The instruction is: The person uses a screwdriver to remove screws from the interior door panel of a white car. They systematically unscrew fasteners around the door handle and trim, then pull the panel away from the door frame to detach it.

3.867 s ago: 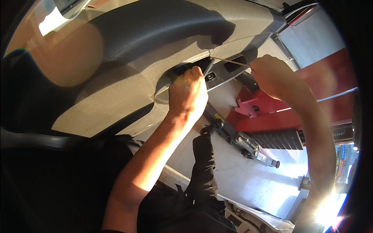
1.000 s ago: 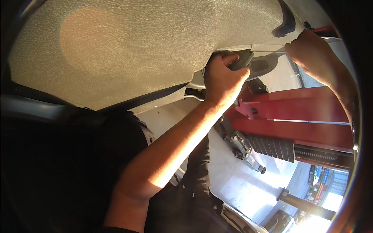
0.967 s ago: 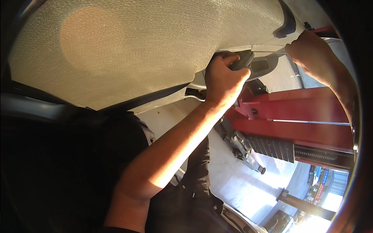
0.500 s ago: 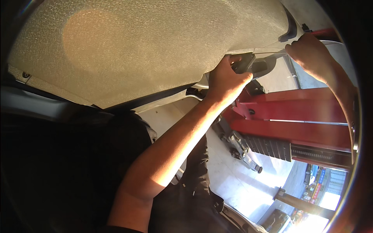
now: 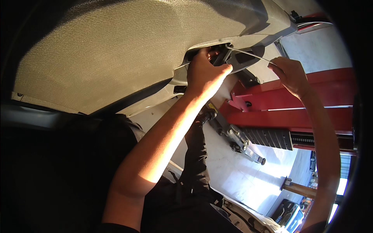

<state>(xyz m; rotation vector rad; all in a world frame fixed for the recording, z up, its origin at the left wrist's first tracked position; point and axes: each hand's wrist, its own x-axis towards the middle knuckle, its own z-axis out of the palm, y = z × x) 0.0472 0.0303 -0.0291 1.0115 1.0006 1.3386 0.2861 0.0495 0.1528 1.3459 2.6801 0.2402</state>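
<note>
A beige textured door panel (image 5: 128, 50) fills the upper left, with a dark recess near its right end. My left hand (image 5: 204, 72) reaches into that recess, its fingers curled round a dark plastic trim piece (image 5: 222, 56); the fingertips are partly hidden. To the right, my right hand (image 5: 289, 75) is closed on a thin metal rod (image 5: 250, 53). The rod slants from that hand up to the recess, its bent far end beside the trim piece. A grey door pull (image 5: 243, 60) lies just under the rod.
Red lift post (image 5: 287, 110) stands beyond the door, with a metal lift arm (image 5: 244, 143) at its foot. My dark-trousered leg (image 5: 196, 155) is below my left forearm. A parked dark vehicle (image 5: 285, 211) shows at lower right, on the pale floor (image 5: 233, 182).
My right hand has come down and left from the panel's far edge, and the rod now slants plainly into view. The view has shifted; my left hand stays at the recess.
</note>
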